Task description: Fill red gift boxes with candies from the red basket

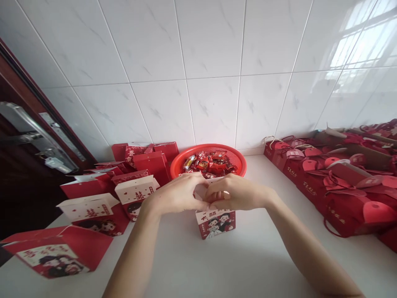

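Observation:
In front of me stands a small red and white candy box (217, 225), with a cartoon couple and Chinese characters printed on its front. My left hand (181, 193) grips the upper left of the box, fingers curled and thumb pointing inward. From the other side, my right hand (240, 193) closes on the top flaps, its fingers bent close to the left thumb. Both hands hide most of the box's upper part. Just behind them sits a red plastic basket (241, 159) with wrapped candies (217, 161) in it.
Several open-topped paper boxes (93, 211) stand on the left of the white table (198, 273). Rows of closed red boxes (297, 178) with handles fill the right side. A tiled wall (214, 103) rises behind, and a dark door with a metal handle (37, 136) is at far left.

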The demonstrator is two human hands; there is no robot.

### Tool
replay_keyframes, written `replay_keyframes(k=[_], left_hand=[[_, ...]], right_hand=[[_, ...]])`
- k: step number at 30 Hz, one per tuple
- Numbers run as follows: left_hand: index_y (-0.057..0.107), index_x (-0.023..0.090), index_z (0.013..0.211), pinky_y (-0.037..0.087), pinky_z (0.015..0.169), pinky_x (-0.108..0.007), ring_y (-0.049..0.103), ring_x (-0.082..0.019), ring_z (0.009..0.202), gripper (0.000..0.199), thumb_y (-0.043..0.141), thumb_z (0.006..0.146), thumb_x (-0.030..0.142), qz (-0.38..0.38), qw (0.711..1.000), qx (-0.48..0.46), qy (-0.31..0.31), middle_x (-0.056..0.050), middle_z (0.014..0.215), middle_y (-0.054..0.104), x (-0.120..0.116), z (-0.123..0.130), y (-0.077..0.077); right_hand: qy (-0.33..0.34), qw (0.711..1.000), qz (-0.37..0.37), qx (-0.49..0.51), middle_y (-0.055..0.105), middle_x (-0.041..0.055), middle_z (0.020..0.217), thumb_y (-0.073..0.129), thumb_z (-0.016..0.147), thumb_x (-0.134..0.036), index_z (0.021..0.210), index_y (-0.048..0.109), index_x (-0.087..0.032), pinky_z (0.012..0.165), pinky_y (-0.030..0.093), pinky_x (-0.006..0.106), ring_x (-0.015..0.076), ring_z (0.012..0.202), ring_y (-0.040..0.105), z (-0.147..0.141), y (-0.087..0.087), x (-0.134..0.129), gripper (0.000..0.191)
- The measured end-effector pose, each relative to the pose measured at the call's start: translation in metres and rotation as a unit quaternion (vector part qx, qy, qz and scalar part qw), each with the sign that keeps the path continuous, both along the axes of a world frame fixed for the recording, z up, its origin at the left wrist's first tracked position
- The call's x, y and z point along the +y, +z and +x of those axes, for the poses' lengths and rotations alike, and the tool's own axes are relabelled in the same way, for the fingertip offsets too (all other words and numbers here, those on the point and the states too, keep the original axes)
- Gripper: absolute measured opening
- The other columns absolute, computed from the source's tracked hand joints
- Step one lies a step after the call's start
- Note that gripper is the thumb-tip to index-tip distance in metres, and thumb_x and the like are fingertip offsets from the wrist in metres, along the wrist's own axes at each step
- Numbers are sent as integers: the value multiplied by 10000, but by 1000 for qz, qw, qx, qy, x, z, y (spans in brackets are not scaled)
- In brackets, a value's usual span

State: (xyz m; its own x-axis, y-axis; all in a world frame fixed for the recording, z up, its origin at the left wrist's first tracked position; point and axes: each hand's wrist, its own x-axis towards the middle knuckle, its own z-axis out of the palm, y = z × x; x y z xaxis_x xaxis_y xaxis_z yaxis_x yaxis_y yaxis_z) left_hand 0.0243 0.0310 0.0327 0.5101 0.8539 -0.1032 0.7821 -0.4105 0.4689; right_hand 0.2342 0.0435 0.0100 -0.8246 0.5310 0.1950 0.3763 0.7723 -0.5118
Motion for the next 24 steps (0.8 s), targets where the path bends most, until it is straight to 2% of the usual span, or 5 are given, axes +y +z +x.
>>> replay_keyframes(k=[9, 13, 15, 19, 24], left_hand=[[690, 268, 1151, 477, 902, -337, 568, -305, 1236, 417, 608, 839, 532, -4, 1000, 17, 26, -54, 1345, 619, 3, -2, -4], [686, 241, 1186, 490, 847, -322, 593, -300, 1177, 553, 625, 802, 634, 0, 1000, 13, 3, -83, 1308, 622, 5, -3, -3], [699, 240, 1174, 491, 815, -315, 607, -294, 1131, 538, 651, 790, 614, 13, 1000, 17, -20, -82, 1247, 641, 7, -2, -3], [755, 244, 1001, 482, 805, -321, 632, -262, 1032, 266, 595, 868, 410, 64, 996, 10, -56, -57, 1080, 688, 11, 4, -5], [779, 223, 924, 523, 811, -314, 665, -197, 883, 197, 599, 850, 250, 106, 981, -129, -98, -41, 984, 727, 13, 14, -9]], right_hand=[[-117, 980, 26, 159, 740, 61, 1034, 712, 870, -375, 1080, 704, -211, 827, 576, 339, 206, 926, 697, 35, 18, -2, 266], [-139, 973, -24, 184, 611, 138, 1360, 797, 770, -480, 1348, 557, -214, 960, 557, 442, 276, 1164, 635, 42, -14, 6, 680], [-135, 974, -68, 166, 617, 148, 1344, 793, 762, -502, 1400, 502, -213, 983, 541, 470, 280, 1178, 626, 43, -36, 8, 758], [-147, 959, -113, 215, 661, 118, 1268, 742, 810, -525, 1260, 593, -209, 1031, 502, 457, 245, 1149, 636, 43, -64, 1, 570], [-181, 911, -179, 326, 737, 108, 1052, 726, 843, -503, 1078, 656, -158, 951, 532, 440, 234, 966, 690, 43, -66, -15, 423]])
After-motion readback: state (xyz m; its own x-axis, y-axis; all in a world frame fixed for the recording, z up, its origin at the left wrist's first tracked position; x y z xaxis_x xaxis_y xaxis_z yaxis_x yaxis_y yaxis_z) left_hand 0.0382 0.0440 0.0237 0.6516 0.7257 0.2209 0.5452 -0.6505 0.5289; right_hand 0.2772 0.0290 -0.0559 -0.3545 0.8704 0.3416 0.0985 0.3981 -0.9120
